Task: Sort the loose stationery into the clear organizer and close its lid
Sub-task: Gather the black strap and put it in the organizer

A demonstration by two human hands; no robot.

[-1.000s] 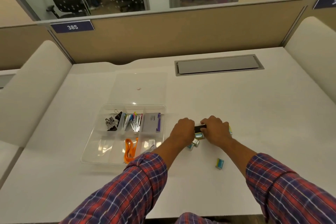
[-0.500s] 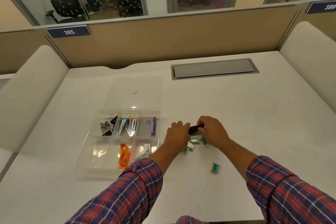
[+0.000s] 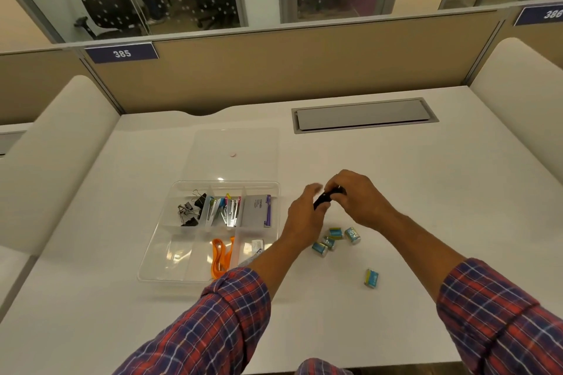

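A clear organizer (image 3: pixel 158 256) lies on the white desk, its lid (image 3: pixel 237 143) folded flat behind it. Its compartments hold black binder clips (image 3: pixel 190 210), coloured staplers (image 3: pixel 227 210), a grey box (image 3: pixel 257 211) and an orange strap (image 3: pixel 219 256). To its right, above the desk, both hands hold a small black object (image 3: pixel 323 199). My right hand (image 3: pixel 356 199) grips its far end; my left hand (image 3: pixel 304 216) holds its near end, fingers blurred. Several small blue-and-yellow wrapped pieces (image 3: pixel 333 237) lie below the hands, and one more (image 3: pixel 371 278) lies apart, nearer me.
A grey cable flap (image 3: pixel 364 114) is set into the desk at the back right. A tan partition (image 3: pixel 274 70) closes the far edge, and padded white dividers (image 3: pixel 45 146) stand at both sides.
Both hands have lifted off the desk with the black object between them, uncovering the wrapped pieces that lay under them. The view has shifted slightly.
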